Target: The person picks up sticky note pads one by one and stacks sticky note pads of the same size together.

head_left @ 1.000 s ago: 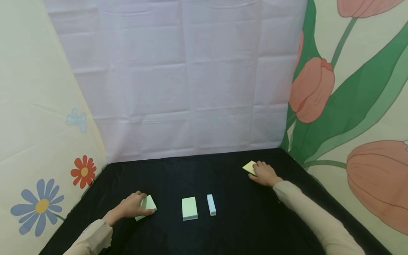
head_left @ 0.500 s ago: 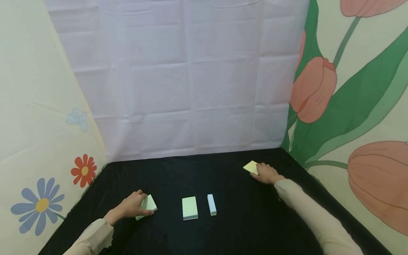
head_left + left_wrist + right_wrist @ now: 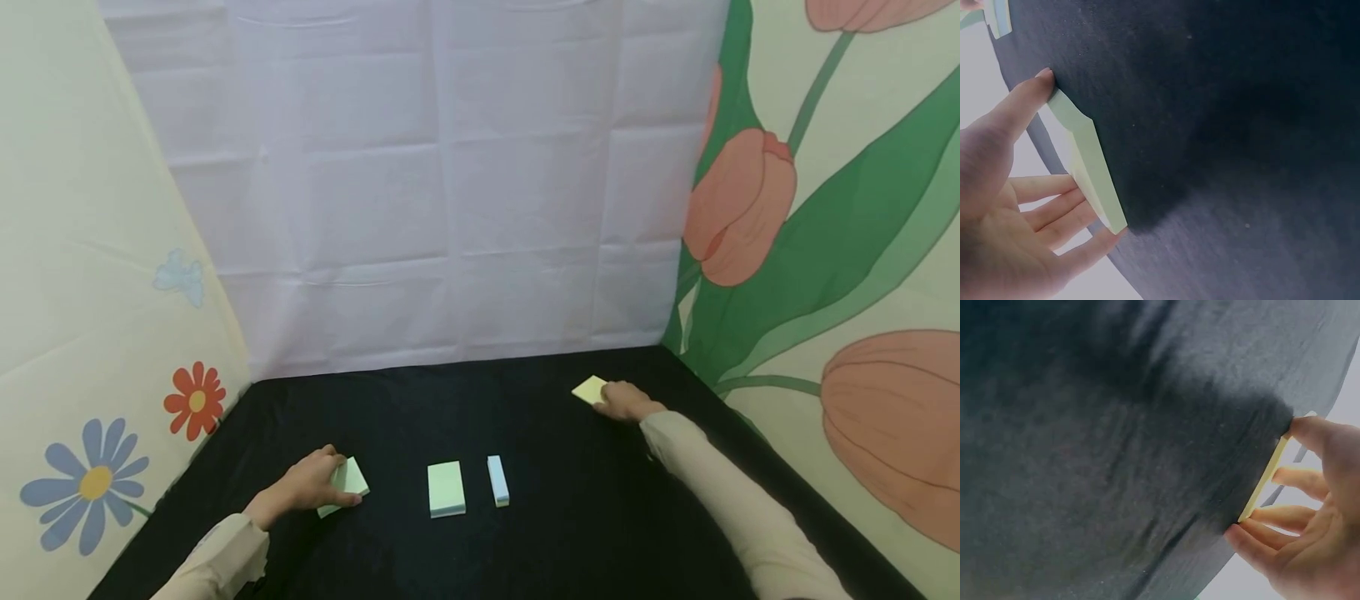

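At the left of the head view, my left hand point(image 3: 311, 482) grips a light green sticky note pad point(image 3: 349, 477) lying on the black cloth. The left wrist view shows the thumb at one end of this thick pad point(image 3: 1094, 165) and the fingers along its far side and other end. Farther back on the right, my right hand point(image 3: 628, 402) holds the near corner of a thin yellow sticky note pad point(image 3: 588, 389). In the right wrist view, thumb and fingertips span the yellow pad's edge point(image 3: 1264, 481), close to the cloth. The fingers partly cover both pads.
Between the hands lie a rectangular pad stack point(image 3: 446, 488), green on top with a bluish side, and a narrow light blue pad stack point(image 3: 497, 481). Black cloth point(image 3: 525, 550) covers the table. A white sheet point(image 3: 450, 208) hangs behind, with flower-patterned curtains point(image 3: 862, 250) on both sides.
My right hand has shifted slightly on the yellow pad, its fingers drawing back to the near corner. The left hand and the other pads have stayed in place.
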`<control>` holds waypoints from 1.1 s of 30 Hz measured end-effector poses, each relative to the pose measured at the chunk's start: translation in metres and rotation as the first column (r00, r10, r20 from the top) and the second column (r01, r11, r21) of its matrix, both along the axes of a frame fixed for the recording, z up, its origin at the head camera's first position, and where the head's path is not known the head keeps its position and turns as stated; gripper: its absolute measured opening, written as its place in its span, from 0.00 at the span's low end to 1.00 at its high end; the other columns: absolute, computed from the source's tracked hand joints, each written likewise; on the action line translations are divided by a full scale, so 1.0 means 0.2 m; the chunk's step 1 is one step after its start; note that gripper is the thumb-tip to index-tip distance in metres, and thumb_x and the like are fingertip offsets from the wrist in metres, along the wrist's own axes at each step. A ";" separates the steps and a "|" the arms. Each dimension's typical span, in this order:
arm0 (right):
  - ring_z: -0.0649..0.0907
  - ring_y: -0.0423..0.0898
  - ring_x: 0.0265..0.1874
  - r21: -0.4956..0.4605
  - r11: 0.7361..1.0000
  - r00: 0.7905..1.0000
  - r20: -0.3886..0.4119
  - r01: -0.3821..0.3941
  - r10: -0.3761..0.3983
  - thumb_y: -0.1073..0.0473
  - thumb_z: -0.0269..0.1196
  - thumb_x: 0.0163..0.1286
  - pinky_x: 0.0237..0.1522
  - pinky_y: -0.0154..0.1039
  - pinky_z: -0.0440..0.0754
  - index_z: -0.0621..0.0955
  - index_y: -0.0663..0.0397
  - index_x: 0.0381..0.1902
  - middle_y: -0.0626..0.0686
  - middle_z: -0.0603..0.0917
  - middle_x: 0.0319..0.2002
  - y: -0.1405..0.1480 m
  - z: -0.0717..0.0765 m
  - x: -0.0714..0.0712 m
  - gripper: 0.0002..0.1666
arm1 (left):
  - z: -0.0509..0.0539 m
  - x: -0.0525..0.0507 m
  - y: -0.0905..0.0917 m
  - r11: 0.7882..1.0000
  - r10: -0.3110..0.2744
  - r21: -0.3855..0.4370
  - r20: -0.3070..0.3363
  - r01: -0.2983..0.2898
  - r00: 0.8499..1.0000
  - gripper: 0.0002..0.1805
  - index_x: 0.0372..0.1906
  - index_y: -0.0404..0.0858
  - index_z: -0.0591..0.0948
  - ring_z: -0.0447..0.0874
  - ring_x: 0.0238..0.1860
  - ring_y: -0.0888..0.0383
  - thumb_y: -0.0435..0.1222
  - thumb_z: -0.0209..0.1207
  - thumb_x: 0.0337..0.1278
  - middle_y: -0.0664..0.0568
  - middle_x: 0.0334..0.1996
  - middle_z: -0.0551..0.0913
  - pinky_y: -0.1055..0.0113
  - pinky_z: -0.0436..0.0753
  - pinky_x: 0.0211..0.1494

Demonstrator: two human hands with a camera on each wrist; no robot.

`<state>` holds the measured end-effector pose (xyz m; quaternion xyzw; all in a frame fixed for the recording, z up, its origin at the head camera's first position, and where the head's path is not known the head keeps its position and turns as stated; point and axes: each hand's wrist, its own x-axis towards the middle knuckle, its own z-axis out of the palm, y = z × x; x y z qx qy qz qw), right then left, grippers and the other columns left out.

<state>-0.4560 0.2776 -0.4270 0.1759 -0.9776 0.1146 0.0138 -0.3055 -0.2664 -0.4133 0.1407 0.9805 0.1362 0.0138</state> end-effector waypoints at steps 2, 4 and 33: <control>0.73 0.48 0.23 -0.007 1.000 1.000 0.014 0.010 -0.010 0.57 0.61 0.68 0.30 0.44 0.74 0.75 0.57 0.25 0.52 0.74 0.23 0.00 0.01 0.00 0.14 | 0.00 0.00 0.00 1.000 -0.002 0.003 0.000 0.002 1.000 0.35 0.50 0.26 0.81 0.71 0.33 0.54 0.48 0.76 0.43 0.46 0.38 0.76 0.57 0.75 0.34; 0.72 0.47 0.22 -0.010 1.000 1.000 0.018 0.010 -0.010 0.57 0.62 0.68 0.30 0.43 0.73 0.74 0.58 0.24 0.52 0.73 0.22 0.00 0.01 0.00 0.15 | -0.01 0.01 0.00 1.000 -0.007 0.005 -0.004 0.007 1.000 0.35 0.50 0.26 0.81 0.71 0.33 0.54 0.48 0.76 0.43 0.46 0.38 0.76 0.58 0.75 0.34; 0.78 0.56 0.31 0.012 1.000 0.999 0.022 0.024 -0.024 0.53 0.59 0.73 0.35 0.52 0.76 0.74 0.68 0.41 0.60 0.77 0.31 -0.03 0.00 -0.02 0.19 | 0.01 0.04 -0.01 1.000 -0.026 0.007 -0.024 0.026 0.999 0.32 0.47 0.25 0.81 0.70 0.31 0.55 0.46 0.76 0.43 0.47 0.35 0.74 0.60 0.74 0.32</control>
